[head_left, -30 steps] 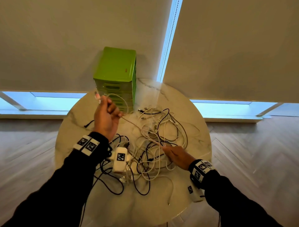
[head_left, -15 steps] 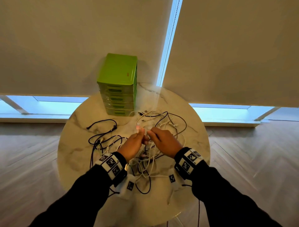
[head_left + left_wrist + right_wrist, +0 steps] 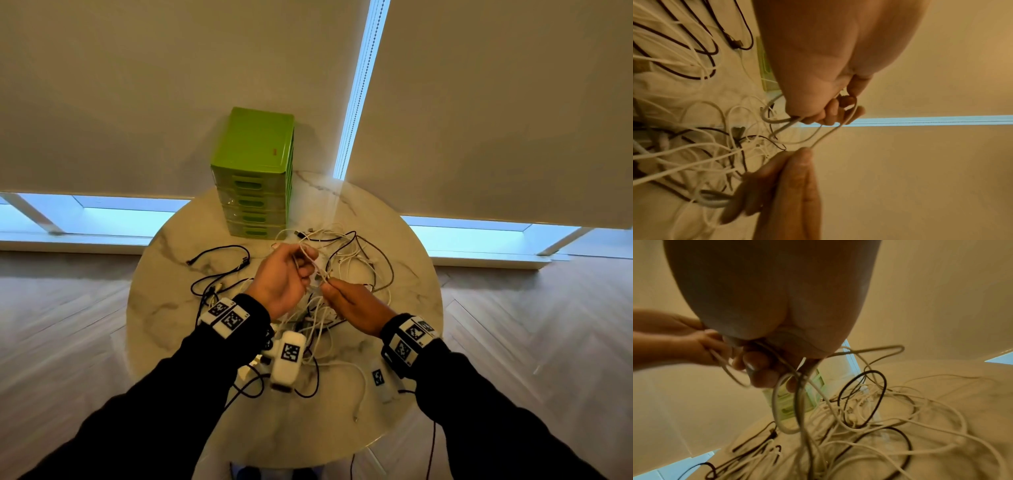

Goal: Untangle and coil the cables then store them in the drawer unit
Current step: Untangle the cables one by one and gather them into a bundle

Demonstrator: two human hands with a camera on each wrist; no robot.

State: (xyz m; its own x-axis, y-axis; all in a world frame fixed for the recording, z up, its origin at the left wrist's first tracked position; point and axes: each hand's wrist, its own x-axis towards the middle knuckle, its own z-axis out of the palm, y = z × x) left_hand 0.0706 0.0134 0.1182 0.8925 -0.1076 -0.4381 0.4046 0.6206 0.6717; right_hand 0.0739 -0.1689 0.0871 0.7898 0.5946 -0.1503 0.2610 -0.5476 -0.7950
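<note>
A tangle of white and black cables (image 3: 346,270) lies on the round marble table (image 3: 164,308). My left hand (image 3: 291,274) is raised above the pile, its fingers curled round loops of a white cable (image 3: 830,129). My right hand (image 3: 346,301) sits just right of it and pinches the same white cable (image 3: 785,402), which hangs down into the tangle. The green drawer unit (image 3: 255,171) stands at the table's far side with all its drawers closed.
Loose black cables (image 3: 219,270) sprawl on the table's left half. White tagged camera boxes (image 3: 289,356) hang under my wrists. Roller blinds and a window strip rise behind the table; wooden floor surrounds it.
My left hand came down from high beside the drawer unit to the middle of the pile. My right hand moved up to meet it, and both now hold the white cable, lifted slightly.
</note>
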